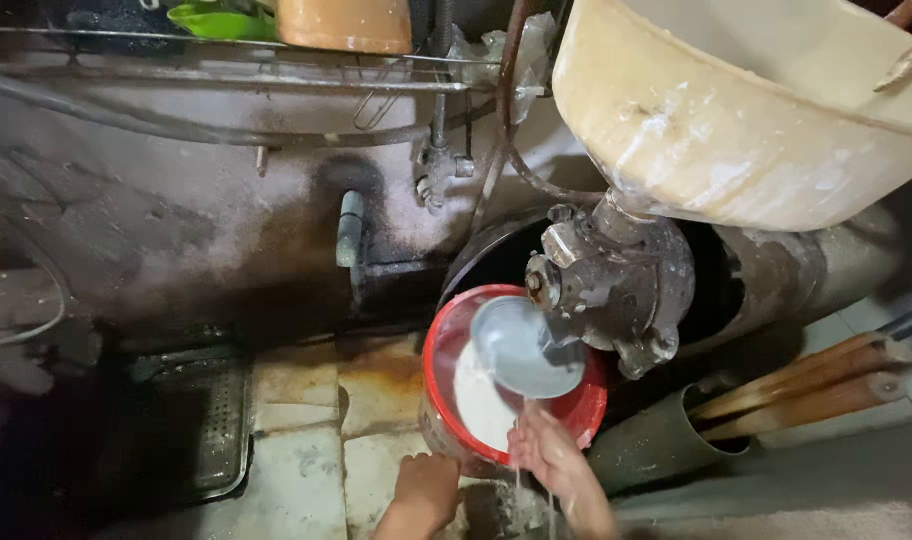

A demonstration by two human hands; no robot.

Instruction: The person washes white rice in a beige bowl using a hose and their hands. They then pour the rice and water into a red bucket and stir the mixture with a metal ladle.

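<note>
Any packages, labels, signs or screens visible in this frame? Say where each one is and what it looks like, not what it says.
No labels, signs or screens show.
Crumpled clear plastic wrap: top centre, bunched on the wire shelf beside the pipes; whether it is packaging cannot be told.
Nearest containers, all unmarked: red bucket holding white liquid, pale bowl in the right hand, left hand on the bucket's rim.

Single head cam looking steeply down, fairly near above red bucket [446, 350], grinder [616, 280] w/ wall beyond it.
</note>
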